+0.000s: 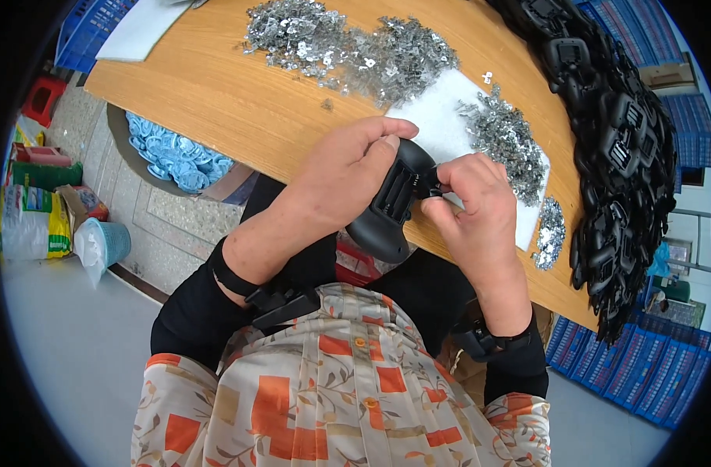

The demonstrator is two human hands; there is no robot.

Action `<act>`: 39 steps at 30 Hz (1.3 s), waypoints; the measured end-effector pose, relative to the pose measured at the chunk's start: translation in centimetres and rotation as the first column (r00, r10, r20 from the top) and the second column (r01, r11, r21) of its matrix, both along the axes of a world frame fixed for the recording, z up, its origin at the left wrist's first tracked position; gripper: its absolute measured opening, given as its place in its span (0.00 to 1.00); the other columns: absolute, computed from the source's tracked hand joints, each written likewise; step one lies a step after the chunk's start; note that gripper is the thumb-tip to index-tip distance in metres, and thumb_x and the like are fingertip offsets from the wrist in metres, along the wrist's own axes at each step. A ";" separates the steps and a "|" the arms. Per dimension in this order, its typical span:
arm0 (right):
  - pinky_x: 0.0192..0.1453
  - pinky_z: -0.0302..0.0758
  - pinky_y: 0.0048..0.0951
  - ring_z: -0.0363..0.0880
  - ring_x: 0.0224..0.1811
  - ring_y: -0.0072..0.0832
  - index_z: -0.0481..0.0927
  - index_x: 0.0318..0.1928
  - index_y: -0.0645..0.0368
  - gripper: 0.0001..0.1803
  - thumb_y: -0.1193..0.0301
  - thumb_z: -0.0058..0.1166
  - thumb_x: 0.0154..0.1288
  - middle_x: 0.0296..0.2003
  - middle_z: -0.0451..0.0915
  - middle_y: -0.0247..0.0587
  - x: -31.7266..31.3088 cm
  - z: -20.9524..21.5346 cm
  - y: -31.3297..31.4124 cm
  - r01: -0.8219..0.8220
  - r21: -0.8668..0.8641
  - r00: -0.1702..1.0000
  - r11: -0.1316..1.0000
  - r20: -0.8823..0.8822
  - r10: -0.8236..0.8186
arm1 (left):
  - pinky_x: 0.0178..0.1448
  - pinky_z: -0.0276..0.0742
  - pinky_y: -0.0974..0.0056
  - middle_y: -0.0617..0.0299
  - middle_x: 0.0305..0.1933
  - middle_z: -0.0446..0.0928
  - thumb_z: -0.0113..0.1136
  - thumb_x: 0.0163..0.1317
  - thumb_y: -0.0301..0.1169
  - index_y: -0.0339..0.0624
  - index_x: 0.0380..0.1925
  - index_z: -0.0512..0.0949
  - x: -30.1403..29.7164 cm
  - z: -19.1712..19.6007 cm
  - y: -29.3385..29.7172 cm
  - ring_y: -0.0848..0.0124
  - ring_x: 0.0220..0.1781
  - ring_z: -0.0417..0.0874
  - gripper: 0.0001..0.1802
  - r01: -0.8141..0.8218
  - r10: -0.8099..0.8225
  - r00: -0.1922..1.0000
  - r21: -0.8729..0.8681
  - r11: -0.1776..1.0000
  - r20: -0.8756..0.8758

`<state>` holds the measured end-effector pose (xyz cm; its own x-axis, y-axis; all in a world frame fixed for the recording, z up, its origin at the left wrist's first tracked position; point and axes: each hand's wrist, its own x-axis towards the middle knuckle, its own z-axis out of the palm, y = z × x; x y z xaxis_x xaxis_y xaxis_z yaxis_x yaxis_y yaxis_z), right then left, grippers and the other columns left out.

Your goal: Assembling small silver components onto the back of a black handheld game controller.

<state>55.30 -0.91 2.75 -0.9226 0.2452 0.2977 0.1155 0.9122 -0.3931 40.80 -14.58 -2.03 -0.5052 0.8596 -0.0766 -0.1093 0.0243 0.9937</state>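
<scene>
My left hand [344, 167] grips a black game controller shell [377, 233] over the table's near edge, thumb along its upper end. The shell is tilted, and its open battery compartment [396, 187] faces up. At the right side of that compartment, my right hand [476, 198] is closed in a pinch between thumb and forefinger. A small dark piece [427, 184] shows at those fingertips; I cannot make out its kind. Beyond the right hand, small metal contact pieces [505, 136] are heaped on a white foam sheet [441, 109].
Larger heaps of metal pieces [355, 54] spread over the wooden table [192, 70]. Black controller shells [620, 140] are piled along its right edge. Below at left stands a bin of light blue parts [176, 152]. Blue trays [628, 362] are stacked at lower right.
</scene>
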 end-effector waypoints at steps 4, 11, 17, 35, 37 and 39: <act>0.48 0.69 0.38 0.77 0.39 0.37 0.79 0.36 0.59 0.14 0.77 0.66 0.45 0.32 0.77 0.38 0.5 -0.2 -0.3 -0.027 0.127 1.000 0.991 0.012 0.026 | 0.50 0.76 0.74 0.69 0.46 0.79 0.46 0.78 0.31 0.37 0.59 0.78 -0.1 -0.6 0.0 0.84 0.45 0.77 0.17 0.013 -0.013 1.000 -0.009 1.000 -0.010; 0.48 0.68 0.39 0.77 0.40 0.37 0.81 0.39 0.58 0.17 0.77 0.66 0.44 0.36 0.78 0.37 1.5 -0.4 -0.8 -0.066 0.187 0.997 0.980 -0.021 0.071 | 0.50 0.76 0.74 0.69 0.45 0.80 0.45 0.78 0.31 0.37 0.59 0.77 -0.5 -0.7 0.0 0.83 0.44 0.78 0.18 0.025 -0.025 0.999 -0.001 1.000 -0.047; 0.48 0.68 0.38 0.77 0.41 0.37 0.82 0.41 0.56 0.19 0.77 0.66 0.43 0.39 0.78 0.38 2.0 -0.6 -1.0 -0.020 0.174 0.999 0.984 -0.026 0.025 | 0.49 0.77 0.74 0.69 0.45 0.80 0.45 0.78 0.31 0.38 0.60 0.77 -0.3 -0.4 -0.1 0.83 0.43 0.78 0.18 0.058 -0.056 0.995 -0.014 0.998 0.081; 0.34 0.75 0.21 0.82 0.30 0.21 0.76 0.50 0.64 0.11 0.69 0.49 0.77 0.32 0.83 0.39 3.6 -1.8 0.2 0.074 -0.996 0.981 0.040 0.066 -0.181 | 0.54 0.76 0.67 0.58 0.51 0.78 0.51 0.71 0.28 0.36 0.63 0.74 0.9 1.7 -1.2 0.71 0.52 0.79 0.21 0.133 -0.097 0.907 0.059 0.989 -0.409; 0.34 0.76 0.21 0.82 0.30 0.22 0.76 0.50 0.64 0.10 0.70 0.49 0.77 0.32 0.83 0.39 3.7 -1.9 0.1 0.083 -0.995 0.979 0.062 0.069 -0.193 | 0.54 0.76 0.65 0.55 0.51 0.77 0.54 0.68 0.27 0.35 0.63 0.74 1.1 2.1 -1.1 0.66 0.52 0.79 0.23 0.153 -0.105 0.860 0.056 0.987 -0.499; 0.35 0.77 0.21 0.82 0.30 0.21 0.76 0.50 0.64 0.09 0.72 0.49 0.76 0.32 0.83 0.38 3.6 -1.8 -0.1 0.121 -0.988 0.978 0.097 0.101 -0.183 | 0.54 0.76 0.62 0.52 0.52 0.76 0.56 0.65 0.26 0.35 0.62 0.74 1.5 2.2 -1.0 0.61 0.53 0.80 0.25 0.165 -0.106 0.803 0.048 0.985 -0.586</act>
